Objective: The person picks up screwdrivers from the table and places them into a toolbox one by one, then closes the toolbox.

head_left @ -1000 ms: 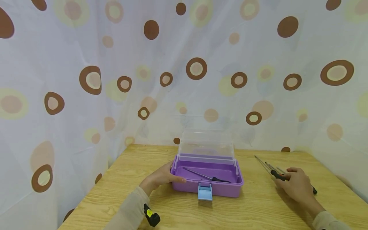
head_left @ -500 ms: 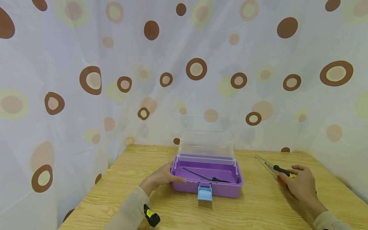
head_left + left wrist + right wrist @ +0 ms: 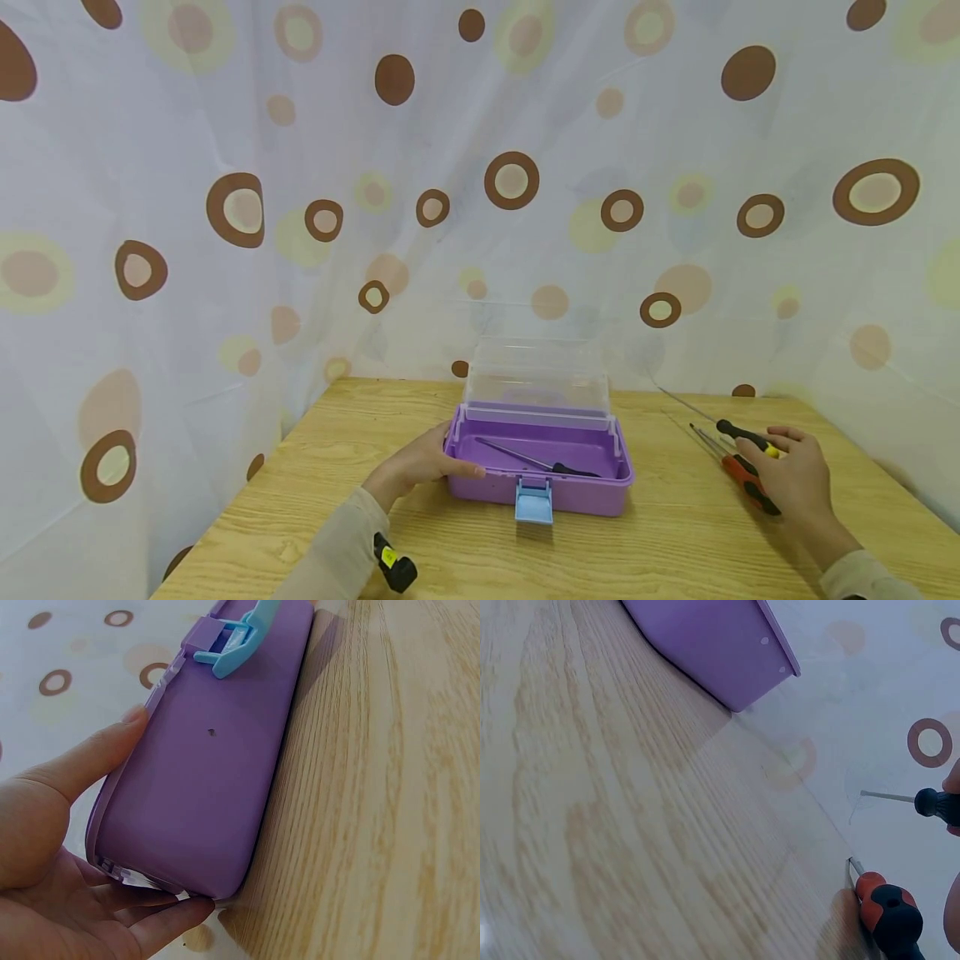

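Observation:
In the head view a purple toolbox [image 3: 577, 497] stands on the table, its clear lid [image 3: 537, 375] raised and its blue latch [image 3: 534, 503] hanging down in front. Inside lies a screwdriver [image 3: 564, 469] with a black handle. My left hand [image 3: 416, 463] grips the box's left end, thumb along the front rim and fingers at the end wall [image 3: 172, 825]. Over at the right, my right hand [image 3: 798, 479] pinches a screwdriver [image 3: 738, 433] by its black and yellow handle, shaft pointing back left. Below it lies a red and black screwdriver [image 3: 742, 482], partly beside the hand.
More thin metal shafts lie near the red screwdriver; their handles are partly hidden. A spotted curtain [image 3: 555, 258] borders the wooden table [image 3: 637, 558] at the back and sides. On the left sleeve sits a black and yellow device [image 3: 395, 563].
The right hand has picked up the black and yellow screwdriver, lifting it off the others and slightly right. The red screwdriver now shows below. The left hand and box have stayed put.

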{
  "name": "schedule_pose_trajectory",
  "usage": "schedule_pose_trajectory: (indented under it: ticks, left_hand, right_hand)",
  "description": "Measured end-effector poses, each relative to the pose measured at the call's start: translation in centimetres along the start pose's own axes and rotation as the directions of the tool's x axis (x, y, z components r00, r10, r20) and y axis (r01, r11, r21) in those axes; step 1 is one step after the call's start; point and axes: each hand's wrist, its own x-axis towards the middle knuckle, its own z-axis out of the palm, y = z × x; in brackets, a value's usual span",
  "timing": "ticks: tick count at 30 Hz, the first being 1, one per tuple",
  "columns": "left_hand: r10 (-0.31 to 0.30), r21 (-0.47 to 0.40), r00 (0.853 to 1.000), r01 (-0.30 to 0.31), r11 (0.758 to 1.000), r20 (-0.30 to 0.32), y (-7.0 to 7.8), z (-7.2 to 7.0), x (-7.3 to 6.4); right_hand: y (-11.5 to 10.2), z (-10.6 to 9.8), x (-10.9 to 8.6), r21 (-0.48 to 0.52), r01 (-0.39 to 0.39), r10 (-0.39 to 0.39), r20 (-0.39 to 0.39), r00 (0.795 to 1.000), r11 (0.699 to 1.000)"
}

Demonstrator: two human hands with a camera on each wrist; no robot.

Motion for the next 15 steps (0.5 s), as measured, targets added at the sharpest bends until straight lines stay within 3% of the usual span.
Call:
schedule_pose_trajectory:
  ticks: [7, 15]
  left_hand:
    - [-0.007, 0.001, 1.000, 0.007, 1.000, 0.000, -0.16, -0.06, 0.15]
    - [-0.016, 0.014, 1.000, 0.016, 1.000, -0.006, -0.16, -0.10, 0.09]
  right_hand:
    - [0.18, -0.03, 0.06, 0.065, -0.016, 0.016, 0.009, 1.000, 0.998]
    - [-0.27, -0.44, 0.27, 0.165, -0.114, 0.107, 0.051, 0.993, 0.980]
